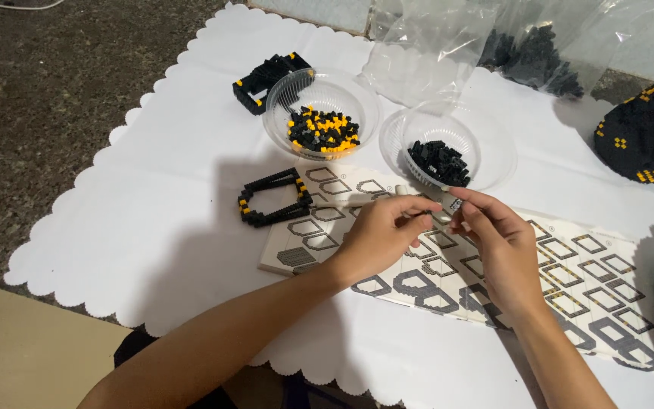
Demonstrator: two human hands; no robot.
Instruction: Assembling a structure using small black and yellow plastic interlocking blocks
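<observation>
From the head camera we see both hands meeting above the middle of a folded instruction sheet (569, 280) that lies on a white scalloped mat (160, 227). The left hand (380, 235) has its fingers curled together, thumb and fingertips pinched on the near end of a small white tool (425, 198), a slim pen-like piece. The right hand (497, 242) comes in from the right, and its thumb and forefinger close on the other end of the same tool, so the tool sits between the two sets of fingertips, just above the sheet's far edge. We cannot tell whether a brick is caught between the fingers.

Just beyond the hands, toward the far edge of the mat, stands a clear plastic bowl (486, 163) holding black bricks; left of it a second clear bowl (289, 102) holds black and yellow bricks. A black brick frame (255, 203) with yellow dots lies at the sheet's left corner, near the left hand but apart from it. A blocky black build (263, 79) sits at the mat's far edge, touching the second bowl. Clear plastic bags (433, 45) lie at the far right, and a large black-and-yellow curved build (645, 129) rests at the right edge.
</observation>
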